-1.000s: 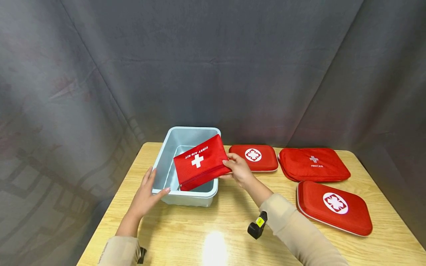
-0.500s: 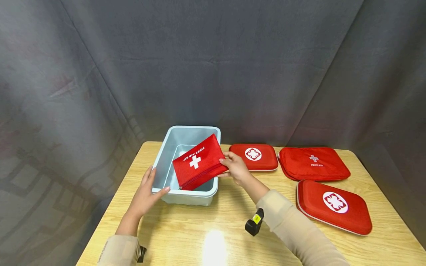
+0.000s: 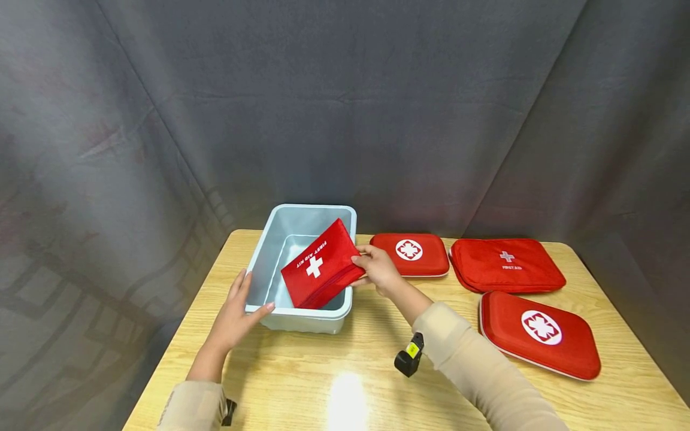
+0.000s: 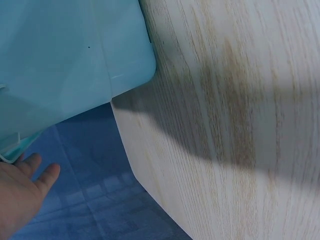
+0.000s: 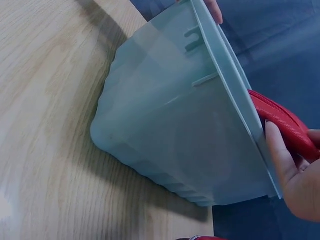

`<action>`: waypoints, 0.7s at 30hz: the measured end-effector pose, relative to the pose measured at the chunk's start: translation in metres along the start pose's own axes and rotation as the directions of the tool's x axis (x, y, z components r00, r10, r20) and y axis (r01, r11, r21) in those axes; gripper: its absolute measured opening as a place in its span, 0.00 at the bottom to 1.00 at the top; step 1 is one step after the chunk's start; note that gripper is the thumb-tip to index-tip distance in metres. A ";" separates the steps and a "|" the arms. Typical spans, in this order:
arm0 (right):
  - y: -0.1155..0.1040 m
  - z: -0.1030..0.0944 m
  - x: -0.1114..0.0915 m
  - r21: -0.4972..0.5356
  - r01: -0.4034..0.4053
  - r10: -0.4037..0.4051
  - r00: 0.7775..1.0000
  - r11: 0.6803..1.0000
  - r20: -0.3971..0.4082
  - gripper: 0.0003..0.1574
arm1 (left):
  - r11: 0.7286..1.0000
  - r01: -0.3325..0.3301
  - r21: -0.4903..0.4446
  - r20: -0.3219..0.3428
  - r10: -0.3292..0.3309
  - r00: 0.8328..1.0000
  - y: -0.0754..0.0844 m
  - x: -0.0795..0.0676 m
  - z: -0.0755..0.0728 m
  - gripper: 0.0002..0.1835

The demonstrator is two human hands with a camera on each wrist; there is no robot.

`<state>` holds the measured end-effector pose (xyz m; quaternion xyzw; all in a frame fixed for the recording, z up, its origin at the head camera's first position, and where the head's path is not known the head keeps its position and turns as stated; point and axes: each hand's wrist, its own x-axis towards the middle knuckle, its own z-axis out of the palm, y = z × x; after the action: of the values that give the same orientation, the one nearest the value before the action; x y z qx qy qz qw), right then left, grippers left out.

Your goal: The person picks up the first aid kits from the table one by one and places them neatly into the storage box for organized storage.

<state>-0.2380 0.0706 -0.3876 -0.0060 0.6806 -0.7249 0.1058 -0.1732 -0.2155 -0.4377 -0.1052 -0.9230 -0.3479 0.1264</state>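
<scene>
My right hand [image 3: 381, 269] pinches the right end of a red zippered first aid pouch [image 3: 326, 254], thumb on top. The pouch lies tilted in the mouth of a pale blue-grey plastic bin [image 3: 307, 323], its left end down inside and its right end at the right rim. In the right wrist view the fingers and the pouch [image 5: 280, 117] are right at the bin's rim. My left hand [image 3: 232, 317] holds the bin's near left corner, thumb over the front rim and fingers along the left side. In the left wrist view this hand [image 4: 20, 195] shows only partly.
Right of the bin lie a small red hard case [image 3: 426, 263], a soft red first aid bag [image 3: 485, 269] and a larger red hard case [image 3: 571, 347]. They rest on a wooden table [image 3: 302, 383]. A dark grey curtain [image 3: 345, 120] hangs behind.
The right hand has shifted slightly left and turned the pouch, whose right end now sits further inside the bin. The left hand and the bin hold their place.
</scene>
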 end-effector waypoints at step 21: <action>-0.011 0.006 0.011 -0.177 0.031 -0.013 0.995 0.984 0.098 0.17 | 0.999 0.043 0.018 0.036 -0.044 0.998 0.005 0.001 -0.003 0.47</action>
<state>-0.2496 0.0631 -0.3783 -0.0581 0.7366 -0.6612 0.1297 -0.1721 -0.2143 -0.4321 -0.0905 -0.9302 -0.3405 0.1027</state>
